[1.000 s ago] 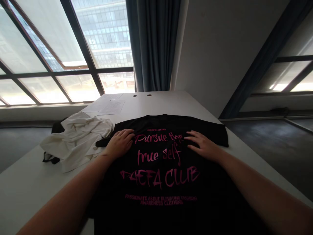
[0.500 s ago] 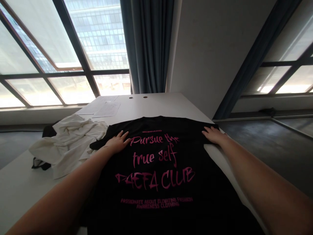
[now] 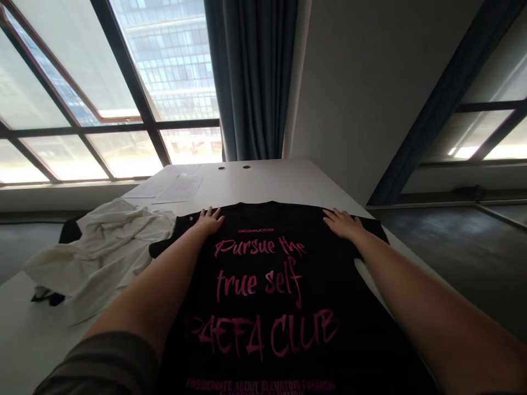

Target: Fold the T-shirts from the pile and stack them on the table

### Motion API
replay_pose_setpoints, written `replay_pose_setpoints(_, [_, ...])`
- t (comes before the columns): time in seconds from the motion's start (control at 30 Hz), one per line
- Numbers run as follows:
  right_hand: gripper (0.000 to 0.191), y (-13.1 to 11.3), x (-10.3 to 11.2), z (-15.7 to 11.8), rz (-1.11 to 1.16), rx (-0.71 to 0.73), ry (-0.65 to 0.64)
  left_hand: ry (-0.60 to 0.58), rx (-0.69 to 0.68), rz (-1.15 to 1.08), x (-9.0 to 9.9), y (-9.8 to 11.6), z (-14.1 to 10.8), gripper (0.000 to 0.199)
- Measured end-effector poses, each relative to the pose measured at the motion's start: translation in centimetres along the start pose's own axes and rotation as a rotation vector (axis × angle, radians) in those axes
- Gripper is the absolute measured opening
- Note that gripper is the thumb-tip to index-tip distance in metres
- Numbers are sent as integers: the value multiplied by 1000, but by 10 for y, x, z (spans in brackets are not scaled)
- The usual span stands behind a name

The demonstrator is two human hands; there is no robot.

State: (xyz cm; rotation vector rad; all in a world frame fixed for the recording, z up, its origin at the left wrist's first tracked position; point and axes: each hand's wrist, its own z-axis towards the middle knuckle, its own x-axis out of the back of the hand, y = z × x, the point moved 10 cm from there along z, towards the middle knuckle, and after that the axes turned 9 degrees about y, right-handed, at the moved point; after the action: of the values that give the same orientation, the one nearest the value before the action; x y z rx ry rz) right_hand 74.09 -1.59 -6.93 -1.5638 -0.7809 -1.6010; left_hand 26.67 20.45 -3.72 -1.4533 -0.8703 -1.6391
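Note:
A black T-shirt with pink lettering lies spread out flat, its collar edge toward the far end of the table. My left hand rests with spread fingers on the shirt's left shoulder, beside the left sleeve. On the right shoulder, near the right sleeve, my right hand lies flat with its fingers apart. Neither hand grips the cloth. The shirt's lower part runs out of the frame.
On the left of the white table lies a crumpled white cloth with something dark under it. Papers lie behind it. Two round holes pierce the table's far end, near a curtain.
Both hands have moved forward on the shirt to its shoulders, and my right hand also moved inward from the sleeve. The shirt and white cloth now appear lower and larger in view.

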Motion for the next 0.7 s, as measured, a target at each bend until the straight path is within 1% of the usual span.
replay_pose_setpoints(0.07, [68, 3, 0, 8, -1, -2, 12, -36, 87, -8, -3, -8, 6, 70])
replay_pose_setpoints(0.13, [68, 3, 0, 12, 8, 15, 32, -52, 143, -15, -4, -12, 8, 74])
replay_pose_setpoints(0.2, [68, 2, -1, 12, 22, 34, 50, -49, 169, -15, -2, -9, 6, 73])
replay_pose_setpoints(0.23, [68, 2, 0, 11, 26, 41, 57, -21, 171, 0, 2, -5, 4, 72])
replay_pose_setpoints(0.27, [67, 1, 0, 9, 30, 44, 62, 31, 156, 20, 9, 2, 2, 71])
replay_pose_setpoints(0.33, [66, 0, 3, 5, 35, 37, 72, 129, 86, 23, 20, 26, 0, 70])
replay_pose_setpoints(0.37, [65, 0, 6, 2, 41, 35, 79, 143, 42, 1, 22, 40, -1, 70])
replay_pose_setpoints(0.4, [64, -2, 10, -1, 47, 43, 90, 123, 5, -32, 19, 54, -1, 71])
replay_pose_setpoints(0.43, [63, -4, 14, -5, 55, 63, 108, 73, -17, -71, 14, 67, 0, 73])
replay_pose_setpoints(0.5, [61, -10, 25, -13, 71, 129, 163, -26, -17, -118, 1, 82, 3, 77])
replay_pose_setpoints(0.57, [60, -14, 31, -23, 93, 181, 191, -53, -4, -136, -5, 89, 8, 79])
replay_pose_setpoints(0.6, [61, -14, 30, -28, 102, 188, 177, -53, 3, -146, -7, 89, 11, 80])
replay_pose_setpoints(0.7, [65, -10, 17, -37, 85, 153, 52, -47, 18, -170, -10, 85, 17, 82])
